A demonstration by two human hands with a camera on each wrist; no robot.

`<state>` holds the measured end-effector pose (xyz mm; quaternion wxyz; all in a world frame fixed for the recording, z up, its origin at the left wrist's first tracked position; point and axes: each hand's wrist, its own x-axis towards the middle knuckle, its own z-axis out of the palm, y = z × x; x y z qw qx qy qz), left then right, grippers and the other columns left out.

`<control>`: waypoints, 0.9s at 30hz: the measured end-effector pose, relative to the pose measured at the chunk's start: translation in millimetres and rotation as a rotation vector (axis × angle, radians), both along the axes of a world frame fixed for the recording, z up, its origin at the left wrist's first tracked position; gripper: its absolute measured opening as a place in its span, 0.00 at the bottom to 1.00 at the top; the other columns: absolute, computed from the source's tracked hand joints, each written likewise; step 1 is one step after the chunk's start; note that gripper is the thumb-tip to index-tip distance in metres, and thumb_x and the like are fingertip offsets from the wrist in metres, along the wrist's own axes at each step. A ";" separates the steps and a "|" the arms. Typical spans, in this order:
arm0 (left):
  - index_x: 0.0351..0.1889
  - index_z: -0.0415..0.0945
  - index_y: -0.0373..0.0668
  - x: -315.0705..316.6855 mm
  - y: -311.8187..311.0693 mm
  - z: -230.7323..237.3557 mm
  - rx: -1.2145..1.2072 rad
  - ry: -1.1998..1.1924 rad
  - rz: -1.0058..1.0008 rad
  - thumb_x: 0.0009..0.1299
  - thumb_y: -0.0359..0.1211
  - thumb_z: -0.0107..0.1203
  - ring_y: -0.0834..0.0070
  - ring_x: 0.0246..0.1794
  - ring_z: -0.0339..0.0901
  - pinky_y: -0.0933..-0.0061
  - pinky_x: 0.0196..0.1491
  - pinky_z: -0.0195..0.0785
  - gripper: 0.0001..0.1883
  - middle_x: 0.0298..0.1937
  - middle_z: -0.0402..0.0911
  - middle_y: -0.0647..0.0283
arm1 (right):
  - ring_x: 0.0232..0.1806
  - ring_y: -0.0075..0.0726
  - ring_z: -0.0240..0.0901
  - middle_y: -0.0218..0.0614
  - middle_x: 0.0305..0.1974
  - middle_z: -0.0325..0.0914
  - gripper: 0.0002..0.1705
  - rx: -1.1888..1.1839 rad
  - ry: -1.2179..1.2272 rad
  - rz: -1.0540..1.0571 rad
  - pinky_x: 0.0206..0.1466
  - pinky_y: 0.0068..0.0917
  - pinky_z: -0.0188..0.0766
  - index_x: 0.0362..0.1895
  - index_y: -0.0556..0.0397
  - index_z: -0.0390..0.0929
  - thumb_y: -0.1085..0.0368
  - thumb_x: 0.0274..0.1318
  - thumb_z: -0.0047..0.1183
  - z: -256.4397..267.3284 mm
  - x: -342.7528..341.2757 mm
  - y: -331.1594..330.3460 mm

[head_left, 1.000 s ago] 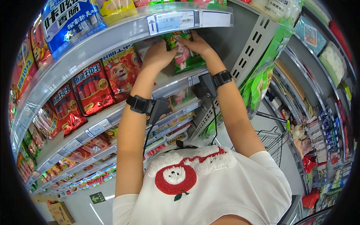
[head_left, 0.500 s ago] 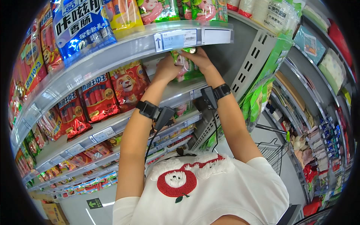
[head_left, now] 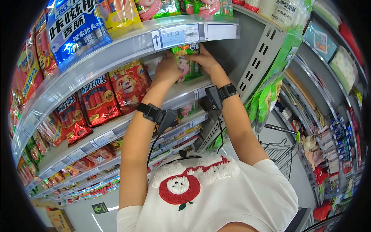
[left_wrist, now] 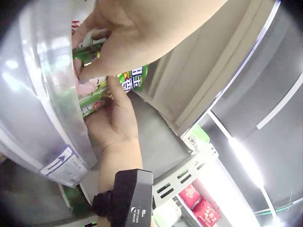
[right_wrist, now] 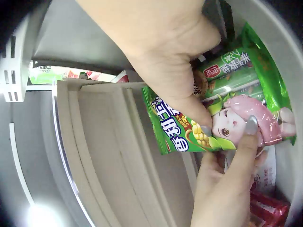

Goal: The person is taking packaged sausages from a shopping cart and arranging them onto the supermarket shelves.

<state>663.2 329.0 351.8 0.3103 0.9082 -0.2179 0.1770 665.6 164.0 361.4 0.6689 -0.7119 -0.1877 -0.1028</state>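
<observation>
Within the shelf bay in the head view, a green bag with a pink cartoon figure point(head_left: 184, 66) stands between both hands. The left hand point(head_left: 167, 70) grips its left side, and the right hand point(head_left: 206, 61) holds the opposite side near the top. In the right wrist view, the left hand point(right_wrist: 227, 191) lays its thumb on the front of the bag point(right_wrist: 236, 123), while the right hand point(right_wrist: 177, 71) has its thumb pressed by the printed label. The left wrist view shows the left hand point(left_wrist: 111, 38) and right hand point(left_wrist: 115, 120) around the bag point(left_wrist: 135, 78); some fingertips are hidden.
Red sausage bags point(head_left: 129, 83) stand left of the hands on the same shelf. The upper shelf's rail with a price tag point(head_left: 176, 38) crosses just above the hands. A slotted metal upright point(head_left: 257, 62) rises at the right, with a wire cart point(head_left: 280, 154) below it.
The bag sits slightly deeper in the bay than a second ago, both hands still on it. The left hand's fingers look more curled. The head view has shifted a little.
</observation>
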 end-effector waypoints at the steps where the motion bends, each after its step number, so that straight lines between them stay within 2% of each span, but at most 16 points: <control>1: 0.51 0.56 0.24 -3.3 -0.4 1.8 0.041 -0.015 0.018 0.45 0.36 0.63 0.50 0.47 0.72 0.63 0.48 0.67 0.39 0.46 0.70 0.35 | 0.46 0.32 0.67 0.38 0.48 0.69 0.47 0.018 -0.017 0.006 0.45 0.24 0.66 0.60 0.59 0.51 0.71 0.34 0.64 -4.9 3.9 -1.9; 3: 0.53 0.51 0.23 -4.1 -0.4 0.5 0.082 0.027 0.005 0.47 0.34 0.63 0.51 0.45 0.73 0.63 0.46 0.69 0.41 0.46 0.70 0.35 | 0.47 0.34 0.67 0.38 0.47 0.69 0.53 0.052 -0.052 0.021 0.48 0.26 0.66 0.61 0.59 0.49 0.70 0.29 0.67 -18.0 16.1 -4.5; 6: 0.56 0.48 0.22 -9.2 -3.4 6.5 0.094 0.145 0.026 0.48 0.33 0.64 0.53 0.43 0.75 0.64 0.43 0.71 0.44 0.43 0.73 0.38 | 0.51 0.41 0.65 0.43 0.48 0.69 0.62 -0.427 -0.106 -0.238 0.53 0.28 0.63 0.63 0.60 0.43 0.69 0.21 0.70 -26.3 21.2 -15.9; 7: 0.56 0.47 0.22 -11.2 -5.4 7.9 0.090 0.195 0.038 0.47 0.33 0.64 0.54 0.42 0.76 0.64 0.42 0.71 0.45 0.41 0.75 0.39 | 0.52 0.42 0.65 0.45 0.49 0.69 0.64 -0.528 -0.037 -0.248 0.55 0.28 0.62 0.64 0.60 0.41 0.69 0.19 0.70 -19.2 12.6 -14.2; 9: 0.52 0.52 0.22 -4.8 -8.1 2.8 0.158 0.168 0.063 0.42 0.34 0.68 0.53 0.43 0.76 0.65 0.44 0.70 0.44 0.40 0.75 0.40 | 0.55 0.45 0.63 0.48 0.49 0.68 0.67 -0.727 0.108 -0.267 0.58 0.28 0.59 0.64 0.59 0.38 0.69 0.16 0.70 -5.0 -4.0 -14.5; 10: 0.50 0.55 0.22 -4.5 -10.1 2.5 0.191 0.151 0.074 0.40 0.35 0.69 0.53 0.43 0.75 0.66 0.45 0.70 0.44 0.40 0.76 0.40 | 0.55 0.46 0.64 0.49 0.49 0.68 0.68 -0.744 0.061 -0.302 0.57 0.29 0.60 0.64 0.59 0.38 0.69 0.16 0.70 -11.7 -1.9 -17.4; 11: 0.50 0.53 0.21 -6.2 -10.3 2.5 0.125 0.184 0.058 0.39 0.33 0.69 0.53 0.43 0.76 0.66 0.45 0.70 0.45 0.40 0.75 0.40 | 0.55 0.47 0.64 0.50 0.50 0.68 0.68 -0.762 0.013 -0.336 0.57 0.30 0.60 0.65 0.58 0.38 0.69 0.16 0.70 -21.3 4.8 -20.3; 14: 0.52 0.50 0.22 0.0 -11.3 -1.5 0.134 0.184 0.024 0.39 0.31 0.69 0.53 0.42 0.76 0.65 0.44 0.71 0.46 0.40 0.76 0.40 | 0.54 0.50 0.65 0.51 0.50 0.68 0.68 -0.781 -0.075 -0.386 0.57 0.32 0.61 0.65 0.55 0.37 0.69 0.16 0.69 -25.4 5.8 -22.5; 20: 0.58 0.41 0.21 0.8 -20.9 -14.5 0.071 0.101 0.042 0.47 0.32 0.63 0.51 0.42 0.75 0.63 0.43 0.70 0.48 0.39 0.75 0.38 | 0.53 0.57 0.65 0.53 0.50 0.69 0.67 -0.769 -0.024 -0.466 0.56 0.35 0.62 0.66 0.46 0.38 0.70 0.18 0.69 -15.3 -12.0 -16.9; 23: 0.61 0.38 0.24 -0.6 -18.4 -9.5 0.157 0.144 0.056 0.50 0.34 0.61 0.50 0.42 0.75 0.63 0.43 0.70 0.49 0.40 0.75 0.39 | 0.53 0.58 0.65 0.53 0.50 0.69 0.66 -0.756 -0.040 -0.484 0.55 0.36 0.63 0.66 0.44 0.38 0.69 0.19 0.68 -25.5 -8.2 -19.7; 27: 0.60 0.45 0.29 -17.6 -13.8 7.0 0.100 0.213 0.054 0.50 0.40 0.61 0.51 0.44 0.75 0.63 0.46 0.68 0.46 0.43 0.75 0.40 | 0.53 0.58 0.65 0.54 0.50 0.68 0.65 -0.782 0.018 -0.466 0.54 0.36 0.64 0.66 0.47 0.39 0.65 0.20 0.68 -20.5 -17.5 -16.9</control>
